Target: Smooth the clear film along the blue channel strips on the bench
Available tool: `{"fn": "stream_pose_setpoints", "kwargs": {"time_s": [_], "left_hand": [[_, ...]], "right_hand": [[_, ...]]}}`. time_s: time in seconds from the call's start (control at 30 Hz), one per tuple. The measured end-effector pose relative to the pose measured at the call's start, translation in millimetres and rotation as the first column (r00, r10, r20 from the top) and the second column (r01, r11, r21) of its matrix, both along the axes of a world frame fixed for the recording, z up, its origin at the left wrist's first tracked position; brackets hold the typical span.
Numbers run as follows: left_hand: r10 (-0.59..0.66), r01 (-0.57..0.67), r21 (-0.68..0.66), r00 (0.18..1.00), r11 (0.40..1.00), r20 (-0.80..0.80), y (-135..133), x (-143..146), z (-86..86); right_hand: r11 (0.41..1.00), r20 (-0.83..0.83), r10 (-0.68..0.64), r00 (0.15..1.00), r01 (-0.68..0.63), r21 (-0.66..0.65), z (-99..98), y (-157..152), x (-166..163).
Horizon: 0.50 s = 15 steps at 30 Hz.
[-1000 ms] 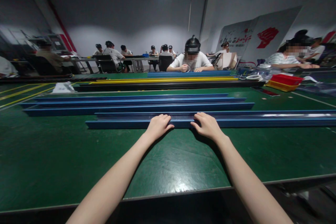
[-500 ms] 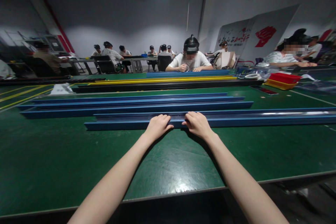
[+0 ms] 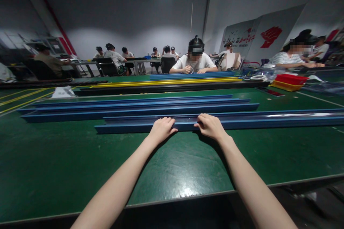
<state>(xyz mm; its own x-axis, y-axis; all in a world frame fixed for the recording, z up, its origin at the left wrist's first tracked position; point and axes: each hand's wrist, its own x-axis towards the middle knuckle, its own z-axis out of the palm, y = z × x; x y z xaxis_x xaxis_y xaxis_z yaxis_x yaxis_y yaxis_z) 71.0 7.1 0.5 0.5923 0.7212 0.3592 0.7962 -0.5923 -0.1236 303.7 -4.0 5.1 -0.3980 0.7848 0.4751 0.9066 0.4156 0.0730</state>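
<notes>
A long blue U-shaped channel (image 3: 129,127) lies across the green table in front of me, its left end in view and its right part running out of the picture. Fingers of my left hand (image 3: 162,128) are curled over its near wall, with the thumb on the front face. Farther right, my right hand (image 3: 211,126) grips the same channel in a like way. A short stretch of the channel shows between the two hands. Just behind lie several more blue channels (image 3: 88,116), roughly parallel to it.
Black and yellow strips (image 3: 172,86) lie farther back on the table (image 3: 67,171). A red and yellow bin (image 3: 288,82) and a dark phone (image 3: 271,92) sit at the right. White paper (image 3: 63,92) is at the left. A co-worker (image 3: 195,57) sits opposite; several people work behind.
The held channel has slid a little to the right, and my right hand has moved right with it. My left hand stays at nearly the same spot, so the gap between the hands is wider.
</notes>
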Motion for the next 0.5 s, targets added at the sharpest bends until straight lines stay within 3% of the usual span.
{"fn": "stream_pose_setpoints", "kwargs": {"time_s": [0.5], "left_hand": [[-0.005, 0.006, 0.043, 1.000, 0.999, -0.021, -0.7, 1.9, -0.9]], "right_hand": [[0.999, -0.090, -0.043, 0.995, 0.041, -0.029, -1.7, -4.2, 9.6]]}}
